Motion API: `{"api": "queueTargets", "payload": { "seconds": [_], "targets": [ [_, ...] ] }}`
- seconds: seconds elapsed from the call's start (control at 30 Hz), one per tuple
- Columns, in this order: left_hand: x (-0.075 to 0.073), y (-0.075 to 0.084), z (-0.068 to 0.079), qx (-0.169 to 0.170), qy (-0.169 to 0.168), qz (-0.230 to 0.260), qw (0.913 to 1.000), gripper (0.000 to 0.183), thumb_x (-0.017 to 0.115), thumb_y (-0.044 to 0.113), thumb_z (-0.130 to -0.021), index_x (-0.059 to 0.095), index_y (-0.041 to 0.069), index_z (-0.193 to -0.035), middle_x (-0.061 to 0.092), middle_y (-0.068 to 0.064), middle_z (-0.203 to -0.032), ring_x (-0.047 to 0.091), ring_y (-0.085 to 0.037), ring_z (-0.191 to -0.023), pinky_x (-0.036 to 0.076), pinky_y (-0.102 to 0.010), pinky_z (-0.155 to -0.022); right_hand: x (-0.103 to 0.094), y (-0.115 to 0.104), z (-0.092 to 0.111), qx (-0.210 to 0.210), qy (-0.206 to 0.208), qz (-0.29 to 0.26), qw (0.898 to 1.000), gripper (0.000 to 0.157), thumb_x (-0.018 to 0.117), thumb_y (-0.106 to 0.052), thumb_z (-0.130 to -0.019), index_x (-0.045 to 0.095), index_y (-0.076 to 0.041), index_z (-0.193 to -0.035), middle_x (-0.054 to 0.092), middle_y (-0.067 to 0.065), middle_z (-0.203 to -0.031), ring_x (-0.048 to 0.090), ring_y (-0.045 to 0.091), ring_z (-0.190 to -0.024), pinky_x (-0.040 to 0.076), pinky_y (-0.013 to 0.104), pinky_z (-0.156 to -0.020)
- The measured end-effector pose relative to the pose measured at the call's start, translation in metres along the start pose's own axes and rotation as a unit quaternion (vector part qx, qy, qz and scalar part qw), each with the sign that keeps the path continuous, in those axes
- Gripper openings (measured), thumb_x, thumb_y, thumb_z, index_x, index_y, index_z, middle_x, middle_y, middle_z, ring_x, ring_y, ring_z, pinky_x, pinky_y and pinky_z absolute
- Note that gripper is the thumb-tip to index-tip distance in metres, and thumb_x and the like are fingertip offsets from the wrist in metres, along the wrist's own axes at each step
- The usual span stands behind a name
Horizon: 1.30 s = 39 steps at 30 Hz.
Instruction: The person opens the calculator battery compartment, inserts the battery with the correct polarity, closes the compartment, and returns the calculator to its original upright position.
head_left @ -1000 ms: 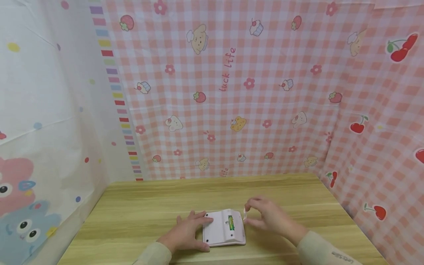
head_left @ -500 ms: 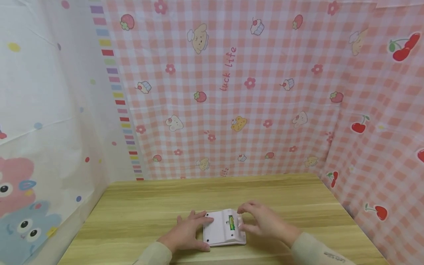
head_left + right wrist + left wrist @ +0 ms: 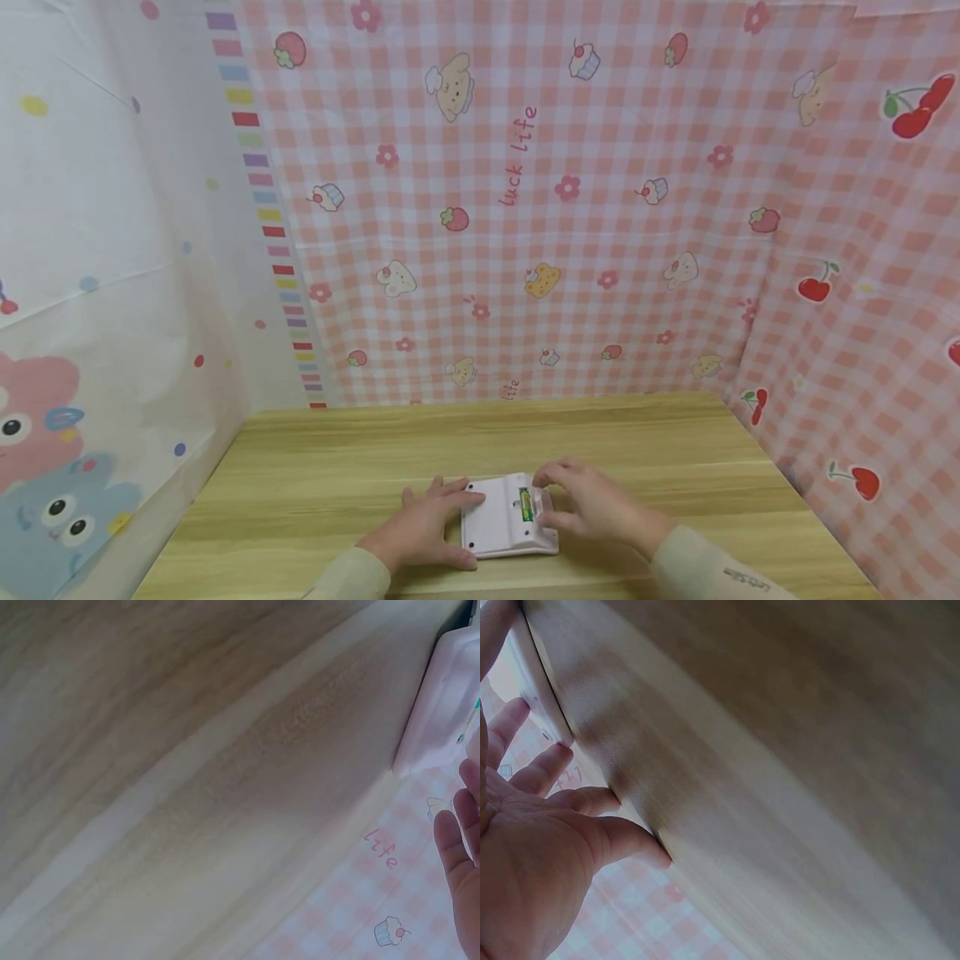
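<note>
A pale calculator-like device [image 3: 487, 521] lies face down on the wooden table in the head view, its black feet and raised back end showing. In its uncovered battery slot sits a green battery [image 3: 526, 504]. My left hand [image 3: 423, 525] rests along the device's left side with spread, fairly straight fingers; they touch its edge in the left wrist view. Between thumb and fingers, my right hand [image 3: 597, 504] pinches a small whitish battery cover [image 3: 543, 502] right beside the slot. The right wrist view shows only part of that hand and the device's corner [image 3: 431, 712].
The wood-grain table [image 3: 337, 450] extends around the device on all sides. Behind it hangs a pink checked cloth [image 3: 480, 250], with another cherry-printed cloth [image 3: 862, 333] on the right and a white cartoon one [image 3: 150, 292] on the left.
My right hand has moved left with the battery cover, from beyond the device's right edge to beside the battery slot. The left hand and the device have stayed in place.
</note>
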State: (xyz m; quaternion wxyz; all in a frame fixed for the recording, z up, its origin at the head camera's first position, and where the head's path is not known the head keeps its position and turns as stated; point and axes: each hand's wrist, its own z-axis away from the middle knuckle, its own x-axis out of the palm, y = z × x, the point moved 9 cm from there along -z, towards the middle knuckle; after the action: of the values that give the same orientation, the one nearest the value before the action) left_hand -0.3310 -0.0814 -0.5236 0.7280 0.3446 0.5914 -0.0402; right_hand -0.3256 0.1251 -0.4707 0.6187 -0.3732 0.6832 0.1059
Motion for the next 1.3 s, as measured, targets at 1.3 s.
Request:
{"api": "queueTargets", "payload": {
  "seconds": [1.3],
  "targets": [
    [-0.002,0.002,0.001,0.006,0.006,-0.006,0.9999,0.086,0.079,0.065,-0.068,0.048,0.038,-0.144,0.036,-0.007,-0.160,0.025,-0.055,-0.144,0.012,-0.089,-0.098,0.010,-0.007,-0.017,-0.033,-0.024,0.021,0.999,0.038,0.073,-0.044,-0.086,0.066,-0.024,-0.118,0.067,-0.012,-0.120,0.062,0.015,-0.115,0.052,0.042,-0.100]
  ]
}}
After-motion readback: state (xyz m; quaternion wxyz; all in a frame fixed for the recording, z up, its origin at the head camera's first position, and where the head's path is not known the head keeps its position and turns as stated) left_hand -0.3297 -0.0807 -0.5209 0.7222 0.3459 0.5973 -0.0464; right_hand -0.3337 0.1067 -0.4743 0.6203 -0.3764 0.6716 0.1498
